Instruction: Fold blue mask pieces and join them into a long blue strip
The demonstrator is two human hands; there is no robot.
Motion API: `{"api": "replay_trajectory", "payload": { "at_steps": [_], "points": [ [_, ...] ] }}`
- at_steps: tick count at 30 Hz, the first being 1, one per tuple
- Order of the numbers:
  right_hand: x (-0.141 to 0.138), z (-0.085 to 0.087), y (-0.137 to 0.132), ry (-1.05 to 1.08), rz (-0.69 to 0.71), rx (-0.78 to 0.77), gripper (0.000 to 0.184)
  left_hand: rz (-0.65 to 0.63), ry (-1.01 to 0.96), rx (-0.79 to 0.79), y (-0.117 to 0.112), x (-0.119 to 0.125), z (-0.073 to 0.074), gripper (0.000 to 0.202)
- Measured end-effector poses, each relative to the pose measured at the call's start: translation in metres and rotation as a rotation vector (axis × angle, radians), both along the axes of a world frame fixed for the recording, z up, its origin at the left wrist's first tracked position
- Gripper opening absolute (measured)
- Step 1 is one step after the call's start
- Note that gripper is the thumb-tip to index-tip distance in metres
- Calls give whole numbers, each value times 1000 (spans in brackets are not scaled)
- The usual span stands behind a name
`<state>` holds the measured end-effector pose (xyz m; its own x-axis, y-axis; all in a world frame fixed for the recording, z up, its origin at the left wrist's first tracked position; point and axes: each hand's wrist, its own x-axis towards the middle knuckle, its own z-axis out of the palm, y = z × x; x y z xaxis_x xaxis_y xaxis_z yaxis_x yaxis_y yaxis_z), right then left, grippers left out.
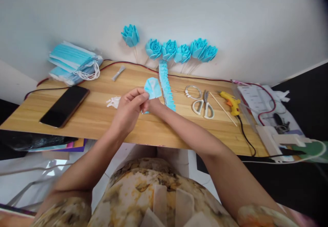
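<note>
My left hand (129, 107) is closed, its fingertips pinching a folded light-blue mask piece (153, 87) held just above the wooden desk (97, 117). My right hand (151, 107) sits mostly behind the left hand and grips the same piece from below. A pleated blue strip (166, 85) lies on the desk just right of the piece, running toward the wall. Several blue folded flowers (176, 51) on sticks lean against the wall behind it.
A stack of blue face masks (73, 63) and a black phone (65, 105) lie at the left. White scraps (114, 101), a wire ring (193, 92), scissors (204, 105), a thin stick (222, 108) and a yellow glue gun (230, 102) lie on the desk. A power strip (256, 100) is at the right.
</note>
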<state>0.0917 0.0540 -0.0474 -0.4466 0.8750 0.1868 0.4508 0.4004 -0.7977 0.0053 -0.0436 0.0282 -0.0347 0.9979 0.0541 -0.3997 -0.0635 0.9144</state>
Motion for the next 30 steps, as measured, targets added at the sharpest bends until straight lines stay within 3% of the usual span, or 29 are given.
{"api": "replay_trajectory", "payload": {
  "at_steps": [5,8,10,13,18,26,30],
  "points": [
    [-7,9,2,-262,189,169,16,134,1,-23,10,-24,-18,21],
    [11,17,2,-180,157,195,23,166,-9,-52,15,-29,-28,21],
    [28,24,-1,-24,117,127,32,163,-6,-78,17,-29,-33,19],
    [49,35,-13,236,75,-93,31,157,32,-104,19,-28,-39,16],
    [56,43,-30,426,20,-298,37,137,125,-102,23,-26,-48,14],
    [57,37,-27,448,-49,-276,33,112,135,-128,24,-27,-51,19],
    [62,35,-29,419,-51,-258,35,39,153,-126,27,-26,-50,28]
  ]
}}
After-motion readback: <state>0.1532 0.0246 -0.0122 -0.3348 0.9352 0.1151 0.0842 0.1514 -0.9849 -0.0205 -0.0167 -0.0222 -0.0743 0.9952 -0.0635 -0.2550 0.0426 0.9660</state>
